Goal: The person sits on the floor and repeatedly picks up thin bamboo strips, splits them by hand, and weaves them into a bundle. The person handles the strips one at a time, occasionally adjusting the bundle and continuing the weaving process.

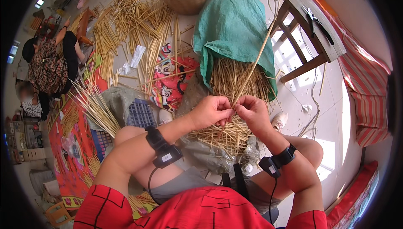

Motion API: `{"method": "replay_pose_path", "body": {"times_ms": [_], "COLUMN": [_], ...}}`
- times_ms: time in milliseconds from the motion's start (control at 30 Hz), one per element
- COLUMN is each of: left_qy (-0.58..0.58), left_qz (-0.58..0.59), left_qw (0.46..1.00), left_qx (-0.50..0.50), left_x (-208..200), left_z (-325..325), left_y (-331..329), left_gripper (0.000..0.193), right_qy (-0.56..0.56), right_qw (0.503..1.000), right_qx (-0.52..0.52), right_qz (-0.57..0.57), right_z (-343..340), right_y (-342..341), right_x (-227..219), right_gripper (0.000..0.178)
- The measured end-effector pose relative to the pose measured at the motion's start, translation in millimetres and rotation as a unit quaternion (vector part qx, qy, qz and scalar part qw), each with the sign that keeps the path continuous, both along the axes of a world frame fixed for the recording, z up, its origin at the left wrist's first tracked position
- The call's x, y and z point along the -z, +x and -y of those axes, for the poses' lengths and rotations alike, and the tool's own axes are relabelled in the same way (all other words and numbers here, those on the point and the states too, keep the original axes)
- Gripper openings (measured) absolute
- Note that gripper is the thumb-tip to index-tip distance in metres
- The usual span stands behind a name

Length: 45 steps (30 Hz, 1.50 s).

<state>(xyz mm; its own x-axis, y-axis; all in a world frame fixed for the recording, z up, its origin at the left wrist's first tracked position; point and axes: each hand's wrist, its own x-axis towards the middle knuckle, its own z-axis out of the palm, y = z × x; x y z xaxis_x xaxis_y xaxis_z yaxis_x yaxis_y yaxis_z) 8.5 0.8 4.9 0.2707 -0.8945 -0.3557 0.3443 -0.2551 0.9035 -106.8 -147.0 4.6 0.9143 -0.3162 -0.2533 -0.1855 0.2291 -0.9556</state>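
Between my hands runs a long straw stalk, slanting up to the right toward the wooden stool. My left hand pinches its lower part with thumb and fingers. Right beside it, my right hand closes its thumb and forefinger on the same stalk. Just beyond them, a green woven sack lies with its mouth toward me, full of straw stalks. Below my hands, a heap of short straw pieces rests on clear plastic sheeting.
Pliers lie on a wooden stool at the right. A wicker basket stands behind the sack. Loose stalks cover the floor at the far left. A blue plastic crate sits by my left knee. Another person sits further left.
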Motion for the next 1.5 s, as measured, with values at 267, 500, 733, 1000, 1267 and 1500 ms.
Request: {"method": "replay_pose_path", "body": {"times_ms": [267,500,733,1000,1267,1500], "left_qy": [0.008,0.012,0.016,0.034,0.025,0.02], "left_qz": [0.023,0.15,0.279,0.119,-0.008,-0.007], "left_qw": [1.0,0.988,0.958,0.991,1.0,1.0], "left_qx": [-0.018,-0.044,-0.055,-0.044,-0.014,-0.013], "left_x": [2,9,8,4,0,1], "left_z": [1,2,0,0,1,0], "left_y": [-2,-6,-10,-10,-2,-1], "left_gripper": [0.014,0.017,0.019,0.018,0.015,0.014], "right_qy": [0.01,-0.004,-0.042,-0.026,0.092,0.043], "right_qw": [0.999,0.999,0.998,0.999,0.995,0.999], "right_qx": [0.014,0.03,0.026,0.02,-0.009,-0.021], "right_qz": [-0.031,-0.04,-0.04,-0.044,-0.025,-0.01], "right_z": [-2,-2,-5,-4,4,2], "right_y": [-1,0,0,0,-1,-1], "right_x": [2,2,7,2,-1,-2], "right_gripper": [0.008,0.009,0.006,0.007,0.006,0.005]}}
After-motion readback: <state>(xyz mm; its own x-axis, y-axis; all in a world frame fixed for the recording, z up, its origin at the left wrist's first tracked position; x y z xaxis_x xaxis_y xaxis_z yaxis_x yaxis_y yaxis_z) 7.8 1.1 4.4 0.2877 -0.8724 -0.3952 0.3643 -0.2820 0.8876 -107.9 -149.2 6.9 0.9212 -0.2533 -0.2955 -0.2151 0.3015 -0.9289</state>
